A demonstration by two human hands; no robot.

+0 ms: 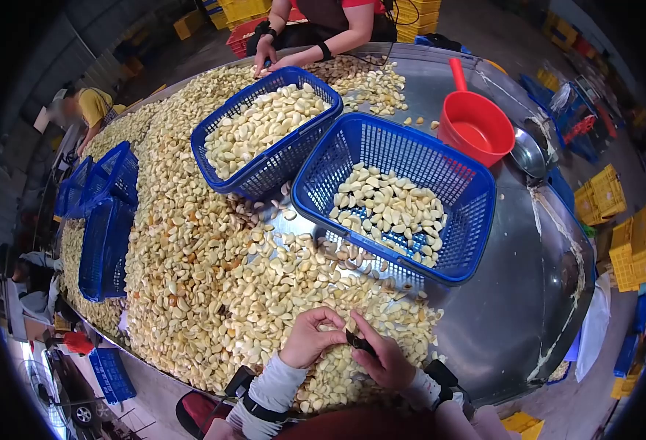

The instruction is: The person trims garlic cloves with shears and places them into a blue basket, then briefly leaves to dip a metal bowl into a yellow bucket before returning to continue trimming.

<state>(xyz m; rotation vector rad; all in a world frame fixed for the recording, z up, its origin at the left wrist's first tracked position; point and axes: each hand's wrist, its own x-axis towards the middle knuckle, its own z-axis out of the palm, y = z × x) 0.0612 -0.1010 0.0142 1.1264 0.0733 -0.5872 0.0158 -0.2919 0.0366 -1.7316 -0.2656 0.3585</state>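
Observation:
Peeled garlic cloves (191,257) lie in a thick layer over the metal table, right under my hands. My left hand (313,339) is closed in a pinch on a pale garlic clove (350,325) at its fingertips, partly hidden by the fingers. In my right hand (387,361) is a small dark-handled knife (358,340), close against the clove; its blade is hardly visible. Beyond my hands stands a blue basket (455,275) with cloves covering part of its floor. A fuller blue basket (224,183) of cloves stands to its left.
A red dipper (477,121) and a metal bowl (530,152) are at the right rear. Several blue baskets (106,249) stand at the left. Across the table a co-worker's hands (265,57) work at the cloves; another person (94,108) is at far left. Yellow crates (634,246) stand right.

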